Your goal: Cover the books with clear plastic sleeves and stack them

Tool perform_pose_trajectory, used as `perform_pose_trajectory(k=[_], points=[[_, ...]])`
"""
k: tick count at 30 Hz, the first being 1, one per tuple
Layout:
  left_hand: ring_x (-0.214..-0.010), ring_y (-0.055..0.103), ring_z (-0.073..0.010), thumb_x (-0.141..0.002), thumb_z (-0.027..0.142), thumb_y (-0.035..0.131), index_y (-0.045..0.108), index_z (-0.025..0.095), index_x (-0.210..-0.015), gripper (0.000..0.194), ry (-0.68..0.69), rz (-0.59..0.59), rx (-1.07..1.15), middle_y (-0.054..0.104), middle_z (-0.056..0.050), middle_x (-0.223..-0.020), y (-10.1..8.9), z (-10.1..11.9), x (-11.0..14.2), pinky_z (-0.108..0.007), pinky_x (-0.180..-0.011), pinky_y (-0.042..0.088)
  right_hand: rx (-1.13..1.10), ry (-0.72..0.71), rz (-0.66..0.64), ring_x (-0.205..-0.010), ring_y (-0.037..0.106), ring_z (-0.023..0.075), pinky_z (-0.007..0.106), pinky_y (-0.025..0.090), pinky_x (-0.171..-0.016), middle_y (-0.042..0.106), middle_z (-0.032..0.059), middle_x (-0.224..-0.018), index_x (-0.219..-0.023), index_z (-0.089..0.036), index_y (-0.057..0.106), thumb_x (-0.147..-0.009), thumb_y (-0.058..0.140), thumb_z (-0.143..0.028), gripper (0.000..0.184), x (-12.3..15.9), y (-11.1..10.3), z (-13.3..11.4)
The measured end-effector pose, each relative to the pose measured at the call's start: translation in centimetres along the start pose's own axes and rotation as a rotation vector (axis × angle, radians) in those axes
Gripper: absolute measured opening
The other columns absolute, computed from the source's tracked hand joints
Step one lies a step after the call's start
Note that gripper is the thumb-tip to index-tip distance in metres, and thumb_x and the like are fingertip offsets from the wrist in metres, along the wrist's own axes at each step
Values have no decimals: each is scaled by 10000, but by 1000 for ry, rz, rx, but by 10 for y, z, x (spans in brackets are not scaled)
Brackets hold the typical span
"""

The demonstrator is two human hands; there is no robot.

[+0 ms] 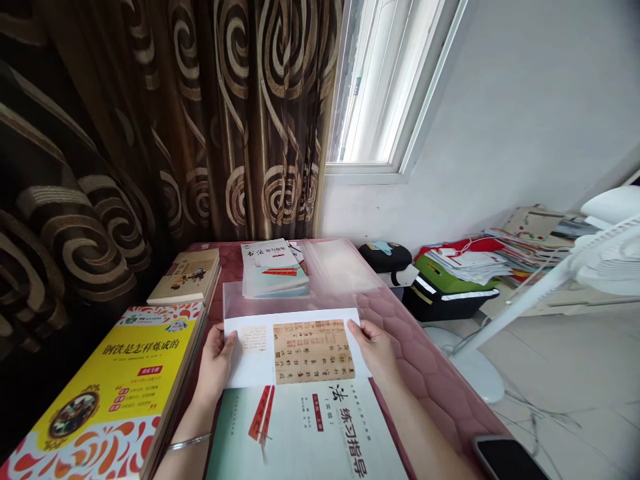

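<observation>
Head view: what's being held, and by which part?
A white paper sheet with tan calligraphy panel: left hand at its left edge, right hand at its right edge.

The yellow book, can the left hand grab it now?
Probably yes, but the left hand would first have to let go of the white sheet; the yellow book lies close beside that hand, with nothing on top.

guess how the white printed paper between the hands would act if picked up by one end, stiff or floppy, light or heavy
The white printed paper is probably light, since it looks thin and broad. Lifted by one end, it would likely droop: the left hand and right hand now hold opposite ends.
</observation>
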State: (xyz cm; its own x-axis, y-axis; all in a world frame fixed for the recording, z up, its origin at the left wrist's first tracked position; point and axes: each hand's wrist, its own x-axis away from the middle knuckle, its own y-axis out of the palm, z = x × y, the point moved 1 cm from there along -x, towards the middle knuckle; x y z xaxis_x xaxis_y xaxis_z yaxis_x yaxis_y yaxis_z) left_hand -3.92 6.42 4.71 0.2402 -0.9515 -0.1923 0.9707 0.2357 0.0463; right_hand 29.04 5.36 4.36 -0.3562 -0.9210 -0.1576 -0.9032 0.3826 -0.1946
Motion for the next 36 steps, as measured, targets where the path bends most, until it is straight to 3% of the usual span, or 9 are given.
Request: perform_pose_trajectory(k=[12,21,36], points=[[-764,632,-155,-722,536,709,575,200,-898,402,16,-12,0,677,-7,-796,0,-9,-4,-259,-741,480,-155,40,-31,-613,542,174,254,413,-547,631,15,-671,-702,-189,644,-695,685,-642,455,1,1,-3],[-791,632,-172,-714,578,705,576,198,-916,450,5,-11,-1,678,-18,-819,-1,-9,-4,-274,-752,479,-62,7,-10,-571,497,159,249,378,-523,584,1,-601,-632,-186,599,-692,634,-720,538,1,1,0],[-819,622,-177,-701,561,726,570,205,-921,447,6,-11,25,679,-19,-843,0,-10,-5,-295,-780,472,-162,8,-15,-561,466,143,243,369,-513,557,-7,-593,-631,-182,604,-681,684,-672,499,2,2,-6]])
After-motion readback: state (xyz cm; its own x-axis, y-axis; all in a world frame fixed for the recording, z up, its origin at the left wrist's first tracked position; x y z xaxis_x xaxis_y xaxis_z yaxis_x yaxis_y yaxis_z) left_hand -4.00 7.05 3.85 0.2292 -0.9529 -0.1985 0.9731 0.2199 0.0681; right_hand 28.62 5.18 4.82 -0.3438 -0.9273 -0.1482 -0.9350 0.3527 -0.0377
